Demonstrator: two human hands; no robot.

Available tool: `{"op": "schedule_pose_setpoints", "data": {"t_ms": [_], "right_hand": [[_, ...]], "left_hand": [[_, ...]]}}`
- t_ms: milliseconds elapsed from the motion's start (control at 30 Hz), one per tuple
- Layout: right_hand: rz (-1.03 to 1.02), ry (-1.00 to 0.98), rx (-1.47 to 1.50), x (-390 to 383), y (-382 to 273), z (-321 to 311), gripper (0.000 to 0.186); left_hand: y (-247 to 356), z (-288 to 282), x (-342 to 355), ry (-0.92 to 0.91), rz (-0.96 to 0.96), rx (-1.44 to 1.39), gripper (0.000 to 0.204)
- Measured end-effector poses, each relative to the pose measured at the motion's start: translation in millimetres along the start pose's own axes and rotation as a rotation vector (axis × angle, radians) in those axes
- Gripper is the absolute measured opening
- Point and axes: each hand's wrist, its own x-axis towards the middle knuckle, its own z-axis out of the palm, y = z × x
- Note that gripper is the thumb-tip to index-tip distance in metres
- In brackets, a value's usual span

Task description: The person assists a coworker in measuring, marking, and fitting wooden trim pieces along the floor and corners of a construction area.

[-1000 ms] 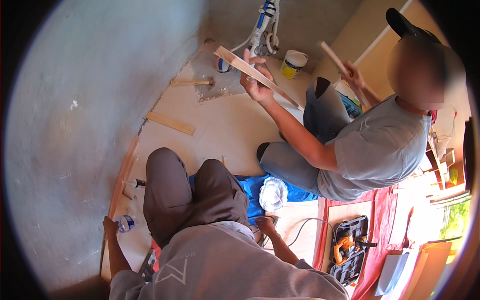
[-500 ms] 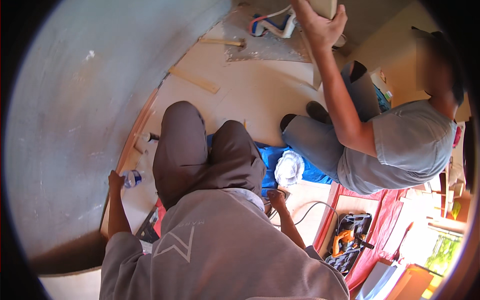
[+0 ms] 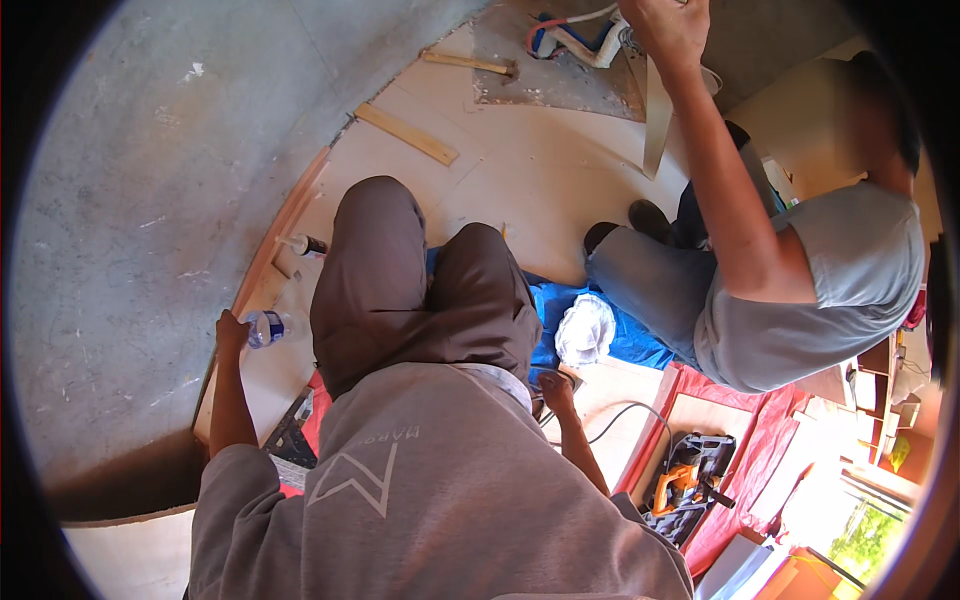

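My left hand (image 3: 232, 329), low by the edge of the grey curved panel (image 3: 130, 250), is closed at the end of a clear plastic water bottle (image 3: 266, 328) with a blue and white label. My right hand (image 3: 553, 390) is held beside my hip with the fingers curled. Whatever it grips, if anything, is hidden. A dark cable (image 3: 622, 407) runs over the floor close to it. A blue sheet (image 3: 630, 340) with a bunched white cloth (image 3: 585, 330) on it lies just beyond that hand.
On the right another person (image 3: 800, 280) crouches with an arm raised. Ahead are a hammer (image 3: 470, 63), a wooden strip (image 3: 408, 134) and a blue and white tool (image 3: 585, 42). A sealant tube (image 3: 305, 244) lies by the panel. An orange power tool (image 3: 677, 485) rests in its case.
The view has shifted a little. The other person's raised hand has gone higher, and the pale block in it is now out of view. My hands stay in about the same places.
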Motion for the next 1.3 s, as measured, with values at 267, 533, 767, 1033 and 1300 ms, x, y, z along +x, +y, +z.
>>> {"op": "schedule_pose_setpoints", "data": {"t_ms": [267, 533, 767, 1033, 1300], "right_hand": [[0.076, -0.033, -0.045, -1, 4, 3, 0.022], [0.083, 0.048, 0.247, 26, -21, 3, 0.026], [-0.147, 0.26, -0.32, 115, -76, -3, 0.022], [-0.137, 0.151, -0.289, 236, -102, 42, 0.02], [0.213, 0.055, -0.641, 281, -122, 64, 0.036]], "left_hand": [[4, -2, 0, -0.06, -0.012, -0.005, 0.044], [-12, 4, 0, -0.079, -0.003, 0.01, 0.045], [2, 4, 7, -0.018, 0.083, -0.003, 0.04], [-31, 18, 20, -0.081, 0.039, -0.164, 0.035], [-24, 5, 24, -0.116, 0.152, -0.058, 0.029]]}}
